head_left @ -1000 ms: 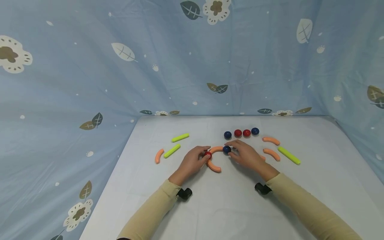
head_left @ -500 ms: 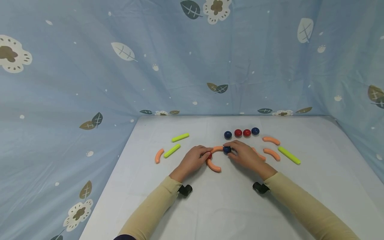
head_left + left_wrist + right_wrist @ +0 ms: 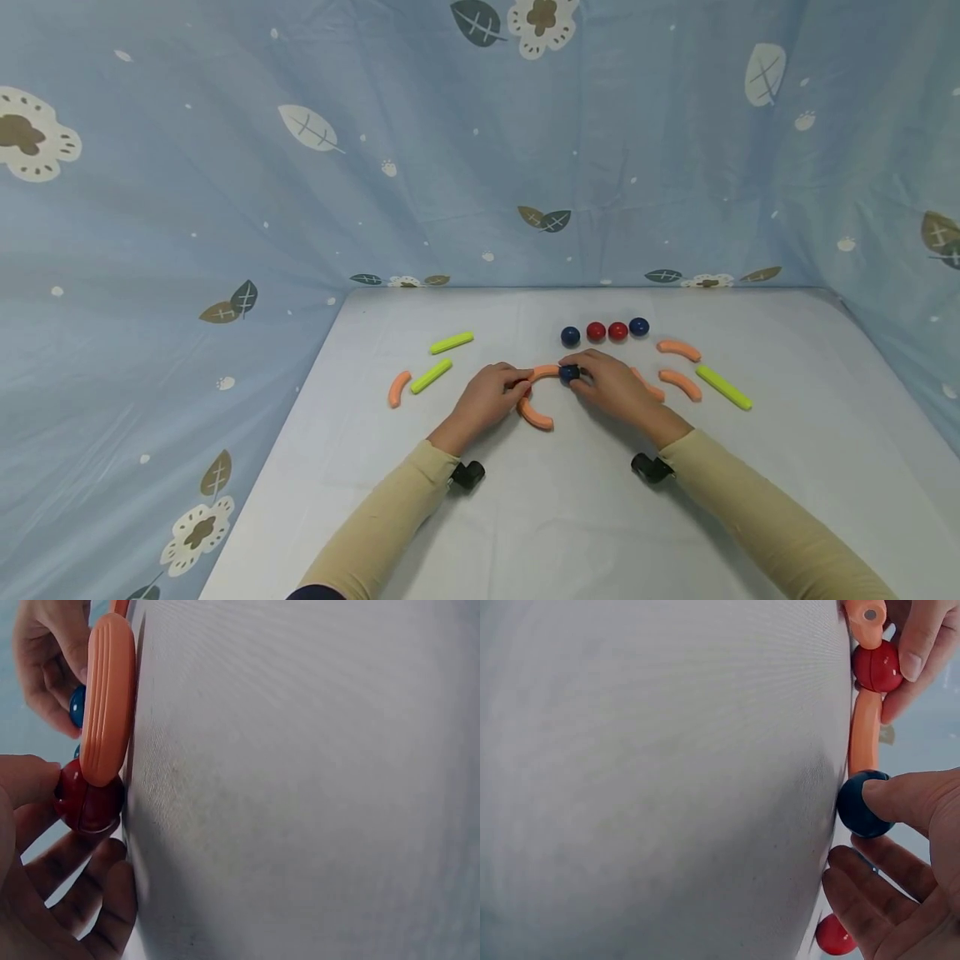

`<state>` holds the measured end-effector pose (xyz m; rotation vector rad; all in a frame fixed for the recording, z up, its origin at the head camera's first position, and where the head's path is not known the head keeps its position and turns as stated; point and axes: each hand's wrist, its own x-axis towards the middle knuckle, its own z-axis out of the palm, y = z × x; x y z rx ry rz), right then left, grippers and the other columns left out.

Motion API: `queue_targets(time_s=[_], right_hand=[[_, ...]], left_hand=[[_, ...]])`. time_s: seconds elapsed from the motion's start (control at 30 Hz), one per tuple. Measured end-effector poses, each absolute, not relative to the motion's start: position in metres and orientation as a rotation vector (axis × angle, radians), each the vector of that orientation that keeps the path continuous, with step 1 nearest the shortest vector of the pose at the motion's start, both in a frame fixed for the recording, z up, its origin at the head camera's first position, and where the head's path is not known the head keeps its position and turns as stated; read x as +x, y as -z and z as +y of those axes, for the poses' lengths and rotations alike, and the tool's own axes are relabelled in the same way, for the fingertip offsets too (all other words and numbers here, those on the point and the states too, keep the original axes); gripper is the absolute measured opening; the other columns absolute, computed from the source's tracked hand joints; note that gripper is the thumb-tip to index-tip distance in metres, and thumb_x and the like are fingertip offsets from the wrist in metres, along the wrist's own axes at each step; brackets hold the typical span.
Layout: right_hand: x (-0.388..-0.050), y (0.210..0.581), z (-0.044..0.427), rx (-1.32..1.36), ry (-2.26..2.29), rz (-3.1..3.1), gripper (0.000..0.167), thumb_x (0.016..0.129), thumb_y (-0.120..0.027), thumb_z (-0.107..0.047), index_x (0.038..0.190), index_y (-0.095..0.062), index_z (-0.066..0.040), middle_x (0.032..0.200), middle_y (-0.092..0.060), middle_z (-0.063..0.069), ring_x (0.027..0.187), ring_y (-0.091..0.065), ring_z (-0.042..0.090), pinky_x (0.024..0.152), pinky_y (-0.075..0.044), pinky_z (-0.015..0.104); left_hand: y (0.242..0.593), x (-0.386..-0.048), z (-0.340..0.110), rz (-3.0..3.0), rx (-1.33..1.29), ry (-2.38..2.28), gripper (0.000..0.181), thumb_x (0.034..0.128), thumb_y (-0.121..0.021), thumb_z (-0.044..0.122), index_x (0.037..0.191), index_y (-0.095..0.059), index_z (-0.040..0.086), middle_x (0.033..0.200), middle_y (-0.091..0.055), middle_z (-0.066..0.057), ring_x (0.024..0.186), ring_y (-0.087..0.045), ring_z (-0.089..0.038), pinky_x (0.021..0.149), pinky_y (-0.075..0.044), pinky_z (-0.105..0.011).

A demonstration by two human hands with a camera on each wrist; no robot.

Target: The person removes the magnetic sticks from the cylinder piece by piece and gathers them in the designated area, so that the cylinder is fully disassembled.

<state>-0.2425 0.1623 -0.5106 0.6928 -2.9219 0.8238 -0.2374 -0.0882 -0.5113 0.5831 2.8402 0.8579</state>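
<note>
My left hand (image 3: 487, 396) pinches a red ball (image 3: 88, 801) between thumb and fingers; the hand covers most of it in the head view. Just to the right, my right hand (image 3: 615, 387) grips a blue ball (image 3: 864, 806) with its thumb on the near side. A curved orange piece (image 3: 545, 371) runs between the two balls, joined end to end with them as seen in the right wrist view. From the red ball a second curved orange piece (image 3: 536, 416) bends down toward the person. All of this lies low on the white tabletop.
Behind the hands stands a row of loose balls, a blue ball (image 3: 570, 337), two red ones and another blue one. Curved orange pieces (image 3: 678, 351) and a lime-green stick (image 3: 723, 387) lie at right. Two lime-green sticks (image 3: 431, 377) and an orange curve (image 3: 399, 389) lie at left.
The left fingers have slid slightly to the right and now cover more of the red ball. The right fingers have drawn in a little around the blue ball. Loose pieces stay put.
</note>
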Motion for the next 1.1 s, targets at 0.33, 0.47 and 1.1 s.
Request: queue_targets(time_s=[0.33, 0.47, 1.1], right_hand=[[-0.2423, 0.5096, 0.1644, 0.669, -0.847, -2.936, 0.036, 0.095, -0.073, -0.017, 0.13, -0.066, -0.013, 0.128, -0.065, 0.012, 0.118, -0.063, 0.03, 0.096, -0.053, 0.05], [-0.2419, 0.5095, 0.1649, 0.658, -0.855, -2.942, 0.036, 0.095, -0.073, -0.016, 0.129, -0.065, -0.012, 0.127, -0.064, 0.013, 0.118, -0.063, 0.03, 0.097, -0.053, 0.049], [-0.2479, 0.5075, 0.1693, 0.499, -0.795, -2.985, 0.038, 0.092, -0.074, -0.016, 0.127, -0.064, -0.007, 0.125, -0.065, 0.016, 0.112, -0.064, 0.032, 0.093, -0.054, 0.05]], left_hand=[[0.5115, -0.2372, -0.0844, 2.833, 0.609, -0.927, 0.031, 0.1036, -0.062, 0.029, 0.132, -0.07, 0.02, 0.108, -0.068, 0.004, 0.085, -0.057, -0.009, 0.072, -0.049, -0.024], [0.5109, -0.2363, -0.0829, 2.837, 0.603, -0.933, 0.03, 0.103, -0.063, 0.028, 0.131, -0.071, 0.02, 0.108, -0.068, 0.003, 0.083, -0.057, -0.009, 0.07, -0.049, -0.023], [0.5134, -0.2324, -0.0817, 2.85, 0.6, -0.931, 0.032, 0.1021, -0.064, 0.028, 0.132, -0.071, 0.019, 0.113, -0.067, -0.002, 0.089, -0.059, -0.013, 0.074, -0.051, -0.025]])
